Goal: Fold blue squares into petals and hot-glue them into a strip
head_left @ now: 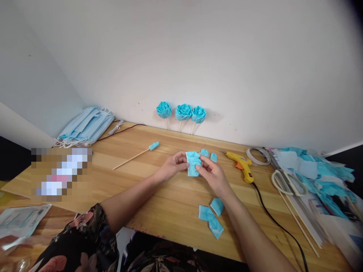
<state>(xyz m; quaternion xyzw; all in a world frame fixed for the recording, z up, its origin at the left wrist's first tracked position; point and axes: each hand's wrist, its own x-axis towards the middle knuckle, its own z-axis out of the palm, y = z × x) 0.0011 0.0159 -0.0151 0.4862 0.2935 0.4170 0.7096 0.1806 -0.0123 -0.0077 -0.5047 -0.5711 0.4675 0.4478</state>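
Between both hands, above the middle of the wooden table, is a light-blue piece of mask fabric (pixel 193 164) with crease lines across it. My left hand (pixel 173 166) pinches its left edge with thumb and fingers. On its right side, the thumb and fingers of my right hand (pixel 211 174) are closed on the same piece. Just beyond the hands lie small folded blue petals (pixel 213 157). Nearer to me, by my right forearm, are several more blue pieces (pixel 209 214). A wooden stick (pixel 131 159) with a blue bud (pixel 154 146) on its tip lies to the left.
Three blue fabric roses (pixel 183 112) on sticks lean against the wall. A yellow glue gun (pixel 239 164) with a black cord lies right of the hands. Scissors (pixel 289 183), a tape roll (pixel 258 155) and blue scraps (pixel 320 170) crowd the right. Stacked masks (pixel 86 126) sit at the back left.
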